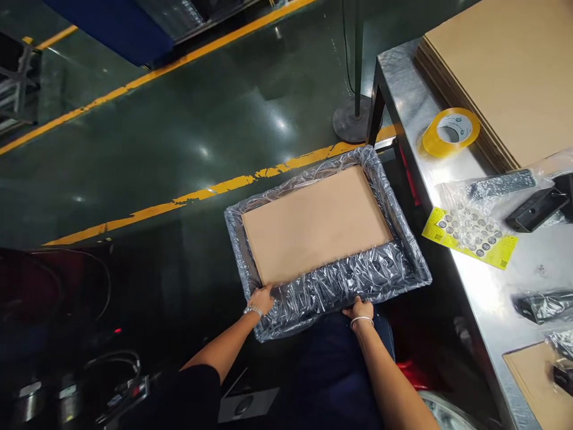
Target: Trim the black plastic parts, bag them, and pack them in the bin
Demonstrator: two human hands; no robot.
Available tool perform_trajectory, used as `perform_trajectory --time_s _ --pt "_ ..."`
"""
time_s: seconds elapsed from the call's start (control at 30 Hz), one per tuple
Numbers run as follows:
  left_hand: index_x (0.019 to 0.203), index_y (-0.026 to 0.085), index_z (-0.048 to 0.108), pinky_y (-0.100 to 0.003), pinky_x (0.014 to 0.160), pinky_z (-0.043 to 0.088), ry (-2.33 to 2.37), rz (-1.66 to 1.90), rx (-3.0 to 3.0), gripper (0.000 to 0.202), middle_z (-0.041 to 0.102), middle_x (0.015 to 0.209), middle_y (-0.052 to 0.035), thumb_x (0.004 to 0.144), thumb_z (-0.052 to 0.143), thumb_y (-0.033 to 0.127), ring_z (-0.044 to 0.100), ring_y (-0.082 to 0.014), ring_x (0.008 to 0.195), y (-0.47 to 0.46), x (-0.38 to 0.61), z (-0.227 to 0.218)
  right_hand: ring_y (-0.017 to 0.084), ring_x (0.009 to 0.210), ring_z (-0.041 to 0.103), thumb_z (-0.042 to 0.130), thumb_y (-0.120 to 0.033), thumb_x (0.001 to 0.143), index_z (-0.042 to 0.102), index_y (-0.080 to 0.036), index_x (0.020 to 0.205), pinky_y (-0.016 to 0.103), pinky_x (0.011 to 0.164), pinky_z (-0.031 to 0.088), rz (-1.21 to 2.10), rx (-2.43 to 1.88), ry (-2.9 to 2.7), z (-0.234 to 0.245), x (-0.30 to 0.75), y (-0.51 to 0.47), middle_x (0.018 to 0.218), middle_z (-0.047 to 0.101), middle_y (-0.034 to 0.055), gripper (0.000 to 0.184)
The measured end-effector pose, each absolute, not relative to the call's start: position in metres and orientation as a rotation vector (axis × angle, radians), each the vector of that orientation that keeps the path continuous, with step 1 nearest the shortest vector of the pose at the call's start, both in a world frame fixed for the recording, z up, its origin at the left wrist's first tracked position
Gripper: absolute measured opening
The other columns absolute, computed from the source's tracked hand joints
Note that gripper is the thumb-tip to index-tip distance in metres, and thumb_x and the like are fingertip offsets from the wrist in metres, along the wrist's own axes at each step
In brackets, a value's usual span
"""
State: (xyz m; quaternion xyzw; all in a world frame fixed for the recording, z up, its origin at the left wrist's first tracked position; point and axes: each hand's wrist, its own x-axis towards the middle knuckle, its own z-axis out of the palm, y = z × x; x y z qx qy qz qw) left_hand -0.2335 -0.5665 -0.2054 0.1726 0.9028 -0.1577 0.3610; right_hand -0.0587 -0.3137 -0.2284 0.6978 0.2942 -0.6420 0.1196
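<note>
A shallow crate (418, 263) lined with clear, wrinkled plastic is tilted in front of my body. Inside it lies a flat brown cardboard sheet (317, 224), with dark plastic-wrapped pieces (344, 278) showing along its near side. My left hand (262, 300), with a metal watch at the wrist, closes over the crate's near left part, its fingertips beside the cardboard's corner. At the middle of the near rim, my right hand (362, 309) grips the crate with the thumb on top and the other fingers mostly hidden beneath. A pale bracelet circles that wrist.
A metal table (474, 298) stands at right, bearing stacked cardboard sheets (510, 71), a yellow tape roll (450, 132), a sticker sheet (470, 236) and bagged black parts (537, 209). Beyond the crate is a pole base (353, 119). Yellow lines (201, 194) cross the floor.
</note>
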Motion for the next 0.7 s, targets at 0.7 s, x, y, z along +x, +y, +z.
perform_trajectory --time_s 0.7 --pt "0.125 0.031 0.041 -0.051 0.102 0.008 2.234 -0.213 1.402 0.048 0.028 0.139 -0.0091 0.078 0.046 0.036 0.02 -0.0264 0.129 -0.457 -0.163 -0.227 0.011 0.048 0.061 0.054 -0.025 0.078 0.05 -0.013 0.084 0.019 0.046 0.048 -2.256 2.16 0.608 -0.161 0.031 -0.211 0.06 0.063 0.003 0.014"
